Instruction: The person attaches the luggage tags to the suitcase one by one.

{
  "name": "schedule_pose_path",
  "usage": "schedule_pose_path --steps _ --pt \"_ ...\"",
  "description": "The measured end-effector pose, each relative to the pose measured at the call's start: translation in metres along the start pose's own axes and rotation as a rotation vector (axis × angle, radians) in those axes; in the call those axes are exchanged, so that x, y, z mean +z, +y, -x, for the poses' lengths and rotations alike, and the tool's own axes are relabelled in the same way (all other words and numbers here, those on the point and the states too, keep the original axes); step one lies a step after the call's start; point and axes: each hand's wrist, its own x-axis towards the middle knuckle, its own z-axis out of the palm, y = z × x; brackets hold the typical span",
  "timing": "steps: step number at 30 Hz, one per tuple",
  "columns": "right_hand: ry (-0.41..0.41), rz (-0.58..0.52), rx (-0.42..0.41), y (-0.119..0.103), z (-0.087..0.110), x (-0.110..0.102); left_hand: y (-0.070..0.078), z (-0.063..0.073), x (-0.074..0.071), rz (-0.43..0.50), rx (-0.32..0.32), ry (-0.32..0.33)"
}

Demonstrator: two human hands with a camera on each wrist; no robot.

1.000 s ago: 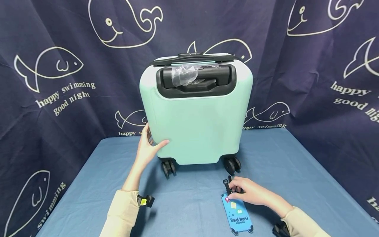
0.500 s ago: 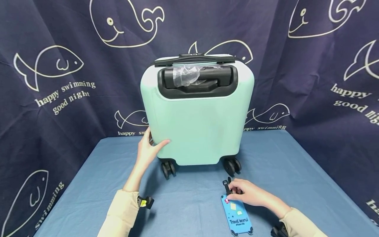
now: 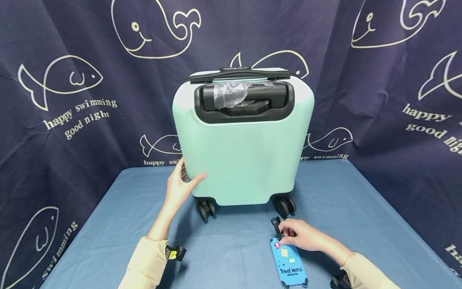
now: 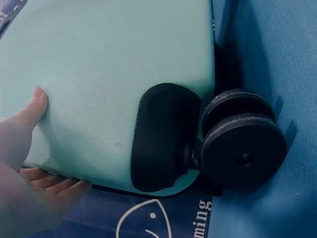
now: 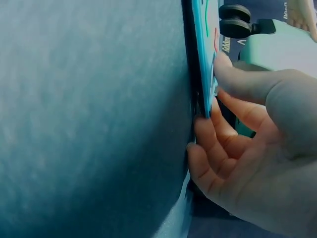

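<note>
A mint-green suitcase (image 3: 242, 160) stands upright on its black wheels, its handle recess facing me. My left hand (image 3: 177, 186) grips its lower left side, thumb on the front face and fingers around the side edge. In the left wrist view, a double wheel (image 4: 242, 148) shows beside that corner of the suitcase (image 4: 99, 99). My right hand (image 3: 303, 236) pinches the top end of a blue luggage tag (image 3: 287, 261) printed "Travel World", which has a black buckle strap (image 3: 277, 226). From the right wrist, the tag (image 5: 203, 54) is seen edge-on, close over the cloth.
Blue cloth (image 3: 231, 249) covers the table. Dark blue curtains (image 3: 54, 152) with whale and fish drawings hang behind and at both sides. Clear plastic film (image 3: 231, 95) wraps part of the suitcase's pull handle (image 3: 268, 94).
The suitcase has shifted slightly toward me and to the right, with my left hand still on it. My right hand has dipped very slightly, still holding the luggage tag.
</note>
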Motion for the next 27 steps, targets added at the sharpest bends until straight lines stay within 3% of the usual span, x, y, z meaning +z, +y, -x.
schedule_pose_path --steps 5,13,27 --pt "0.016 -0.027 0.033 -0.0011 0.0010 0.0005 0.0014 0.0009 -0.0007 0.009 -0.032 -0.012" --pt "0.019 0.011 -0.024 -0.0020 0.0018 0.0006 0.0010 0.0007 -0.0009 0.016 -0.054 -0.023" --pt "0.024 -0.013 0.020 -0.0017 0.0019 0.0007 0.0012 0.0012 -0.0009 0.016 -0.071 -0.028"
